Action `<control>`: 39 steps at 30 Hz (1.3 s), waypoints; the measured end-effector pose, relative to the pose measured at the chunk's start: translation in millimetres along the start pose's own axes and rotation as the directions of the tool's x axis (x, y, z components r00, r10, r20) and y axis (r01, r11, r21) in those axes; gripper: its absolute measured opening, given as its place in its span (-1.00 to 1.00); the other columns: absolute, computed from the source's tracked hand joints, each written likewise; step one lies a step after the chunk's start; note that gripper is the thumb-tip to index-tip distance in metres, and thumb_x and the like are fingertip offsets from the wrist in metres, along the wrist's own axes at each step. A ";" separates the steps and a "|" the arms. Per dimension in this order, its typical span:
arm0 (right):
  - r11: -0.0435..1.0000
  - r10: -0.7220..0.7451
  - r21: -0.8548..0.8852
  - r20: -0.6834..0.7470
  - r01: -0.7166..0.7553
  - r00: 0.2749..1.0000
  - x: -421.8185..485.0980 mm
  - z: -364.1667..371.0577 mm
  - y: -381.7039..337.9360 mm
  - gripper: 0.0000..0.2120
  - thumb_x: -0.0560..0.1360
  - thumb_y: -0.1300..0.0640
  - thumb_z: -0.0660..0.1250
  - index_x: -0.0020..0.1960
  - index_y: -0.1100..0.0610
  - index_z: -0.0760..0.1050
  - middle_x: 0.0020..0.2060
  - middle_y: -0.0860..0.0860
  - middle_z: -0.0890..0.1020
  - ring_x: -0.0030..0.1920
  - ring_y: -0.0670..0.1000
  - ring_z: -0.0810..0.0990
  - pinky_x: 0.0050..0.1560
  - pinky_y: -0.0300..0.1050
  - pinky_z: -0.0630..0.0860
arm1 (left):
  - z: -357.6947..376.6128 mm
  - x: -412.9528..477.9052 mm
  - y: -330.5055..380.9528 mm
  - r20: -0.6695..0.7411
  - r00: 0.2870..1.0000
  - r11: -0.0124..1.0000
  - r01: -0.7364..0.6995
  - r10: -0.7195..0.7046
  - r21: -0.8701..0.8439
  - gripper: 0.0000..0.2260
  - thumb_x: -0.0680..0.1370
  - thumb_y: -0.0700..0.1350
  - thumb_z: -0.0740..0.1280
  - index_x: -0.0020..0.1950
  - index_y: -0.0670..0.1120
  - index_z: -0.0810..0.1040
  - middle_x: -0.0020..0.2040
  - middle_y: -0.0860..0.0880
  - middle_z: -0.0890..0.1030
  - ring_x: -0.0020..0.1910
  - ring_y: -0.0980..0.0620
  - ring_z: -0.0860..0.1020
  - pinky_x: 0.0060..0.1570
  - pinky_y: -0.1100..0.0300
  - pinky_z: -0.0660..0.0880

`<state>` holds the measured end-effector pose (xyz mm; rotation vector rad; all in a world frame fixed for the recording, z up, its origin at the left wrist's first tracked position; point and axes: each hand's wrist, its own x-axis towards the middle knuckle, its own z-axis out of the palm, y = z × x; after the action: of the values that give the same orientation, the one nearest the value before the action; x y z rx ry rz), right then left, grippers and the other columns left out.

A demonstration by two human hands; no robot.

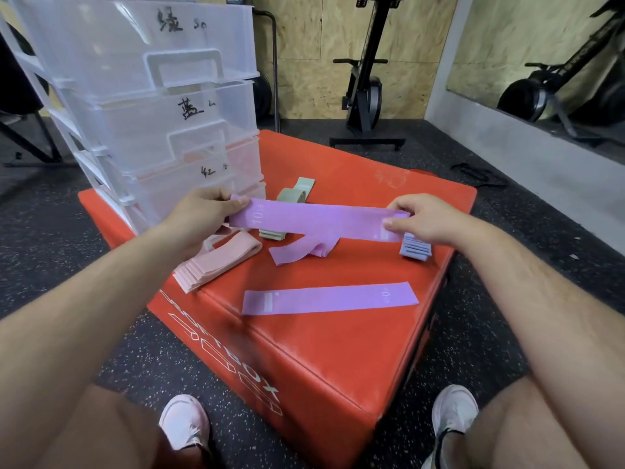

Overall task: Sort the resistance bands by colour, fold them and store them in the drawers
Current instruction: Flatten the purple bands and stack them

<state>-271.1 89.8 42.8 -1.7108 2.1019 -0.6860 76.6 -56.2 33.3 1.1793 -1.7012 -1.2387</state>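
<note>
Beyond our knees [101, 431], our left hand [199, 214] and right hand [424, 218] each pinched an end of a flat purple band [321, 220], marked 10, above the red box [338, 353]; clear labelled drawers [152, 96] stood left, contents unclear.

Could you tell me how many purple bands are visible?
3: held band between left hand and right hand; crumpled band beneath it; flat band on red box. Others possibly hidden.

Red soft plyo box [338, 350] sits on the speckled rubber floor [50, 231]. On its top:
- clear drawer unit [152, 130] at the far left corner
- pink folded stack [216, 262] by the left edge
- green bands [297, 194] beside the drawers
- crumpled purple band [297, 252] mid-top
- flat purple band [329, 298] nearer the front
- blue folded stack [415, 250] at the right edge
</note>
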 end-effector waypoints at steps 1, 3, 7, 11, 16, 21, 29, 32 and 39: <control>0.999 0.024 0.038 0.008 -0.024 1.000 -2.6 -1.6 3.7 -0.93 0.53 0.14 0.43 0.02 0.07 0.61 -0.12 -0.03 0.67 -0.11 -0.02 0.61 -0.06 -0.12 0.52 | 0.7 -3.8 -3.0 0.025 0.999 1.000 0.021 -0.021 0.010 -0.89 0.55 -0.11 0.42 -0.10 -0.13 0.56 -0.25 -0.05 0.59 -0.38 0.09 0.51 -0.32 0.21 0.44; 0.989 0.078 0.119 0.049 -0.083 0.996 -7.5 -0.8 13.2 -0.89 0.53 0.21 0.43 0.05 0.09 0.59 -0.12 0.02 0.67 -0.12 0.02 0.64 -0.03 -0.03 0.59 | 2.6 -10.6 -11.5 0.043 0.998 0.998 0.050 -0.052 0.036 -0.88 0.53 -0.13 0.45 -0.14 -0.14 0.57 -0.25 -0.08 0.57 -0.35 0.04 0.50 -0.33 0.22 0.46; 0.986 0.138 0.082 0.088 -0.145 0.987 -20.4 10.2 28.0 -0.84 0.52 0.17 0.45 0.08 0.08 0.56 -0.30 0.02 0.59 -0.36 0.00 0.55 -0.27 -0.09 0.49 | 14.0 -28.0 -27.6 0.066 0.990 0.988 0.122 -0.128 0.097 -0.82 0.48 -0.15 0.49 -0.31 -0.06 0.60 -0.33 -0.04 0.57 -0.33 -0.01 0.49 -0.26 0.17 0.50; 0.986 0.162 -0.066 0.083 -0.156 0.983 -33.6 25.9 32.9 -0.88 0.49 0.10 0.48 -0.01 0.06 0.58 -0.34 -0.01 0.58 -0.36 -0.03 0.53 -0.29 -0.16 0.41 | 22.7 -43.5 -42.2 0.060 0.984 0.959 0.149 -0.168 0.240 -0.80 0.43 -0.07 0.55 -0.28 -0.06 0.57 -0.34 -0.04 0.54 -0.45 0.01 0.44 -0.48 0.27 0.43; 0.982 0.149 -0.125 0.066 -0.140 0.987 -45.2 49.7 40.0 -0.85 0.48 0.14 0.48 0.02 0.07 0.57 -0.19 0.02 0.59 -0.19 0.03 0.55 -0.14 -0.10 0.46 | 28.4 -58.6 -58.5 0.082 0.984 0.925 0.117 -0.156 0.361 -0.78 0.43 -0.07 0.55 -0.20 -0.11 0.54 -0.32 -0.09 0.56 -0.42 -0.02 0.46 -0.43 0.27 0.45; 0.979 0.118 -0.177 0.086 -0.102 0.989 -53.4 61.8 41.4 -0.82 0.46 0.16 0.46 0.01 0.03 0.50 -0.26 0.02 0.54 -0.29 0.02 0.50 -0.24 -0.09 0.41 | 34.1 -63.4 -70.3 0.067 0.991 0.879 0.068 -0.112 0.472 -0.78 0.44 -0.06 0.54 -0.16 -0.14 0.56 -0.30 -0.13 0.61 -0.42 -0.02 0.52 -0.33 0.16 0.54; 0.961 0.120 -0.264 0.119 -0.085 0.986 -58.1 67.7 38.4 -0.95 0.48 0.13 0.42 -0.12 0.01 0.57 -0.29 -0.10 0.55 -0.28 -0.02 0.53 -0.33 -0.14 0.35 | 34.7 -59.4 -81.3 0.092 0.994 0.825 -0.007 -0.055 0.565 -0.77 0.41 -0.06 0.56 -0.13 -0.12 0.56 -0.32 -0.03 0.57 -0.37 0.00 0.50 -0.32 0.16 0.45; 0.955 0.126 -0.281 0.114 -0.090 0.985 -57.0 66.8 38.1 -0.95 0.44 0.12 0.43 -0.18 -0.01 0.59 -0.29 -0.08 0.62 -0.27 0.02 0.61 -0.30 -0.16 0.44 | 35.3 -57.4 -82.8 0.108 0.993 0.792 -0.031 -0.045 0.609 -0.73 0.39 -0.06 0.57 -0.08 -0.10 0.53 -0.25 -0.02 0.56 -0.30 0.01 0.50 -0.34 0.16 0.37; 0.938 0.031 -0.347 0.082 -0.001 0.996 -39.5 69.5 11.3 -0.96 0.48 0.03 0.39 -0.12 -0.03 0.60 -0.06 -0.04 0.46 -0.10 -0.01 0.53 -0.03 -0.09 0.47 | 43.1 -43.9 -67.9 0.141 0.988 0.779 -0.132 0.056 0.613 -0.79 0.38 -0.14 0.52 -0.07 -0.12 0.56 -0.15 -0.04 0.58 -0.21 0.00 0.54 -0.25 0.17 0.44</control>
<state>-233.7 119.7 -22.3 -1.8582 2.2752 -0.2361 69.6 -9.9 -45.4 1.3817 -2.3308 -0.6916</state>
